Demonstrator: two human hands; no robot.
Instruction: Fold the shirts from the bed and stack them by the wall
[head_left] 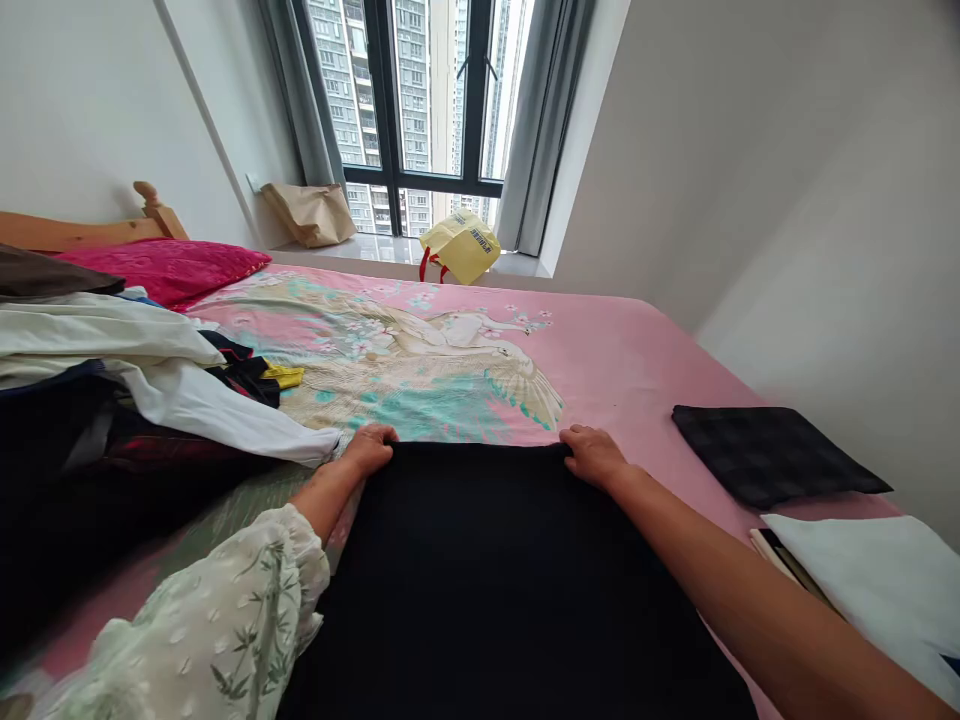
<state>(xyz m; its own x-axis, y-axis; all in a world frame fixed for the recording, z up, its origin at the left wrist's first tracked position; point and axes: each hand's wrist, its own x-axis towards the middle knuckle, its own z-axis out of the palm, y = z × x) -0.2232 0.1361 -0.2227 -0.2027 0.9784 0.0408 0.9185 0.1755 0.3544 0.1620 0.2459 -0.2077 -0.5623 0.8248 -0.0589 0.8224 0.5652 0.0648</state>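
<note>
A black garment (495, 570) lies spread flat on the pink printed bedsheet (622, 360) in front of me. My left hand (369, 447) grips its far left corner with fingers curled over the edge. At the far right corner, my right hand (592, 455) is closed on the cloth in the same way. Both arms reach forward along the garment's sides.
A heap of mixed clothes (112, 400) covers the left of the bed, with a magenta pillow (165, 268) behind. A folded black item (776, 452) and a folded white one (877, 580) lie at right. A brown paper bag (311, 212) and a yellow bag (461, 245) sit on the windowsill.
</note>
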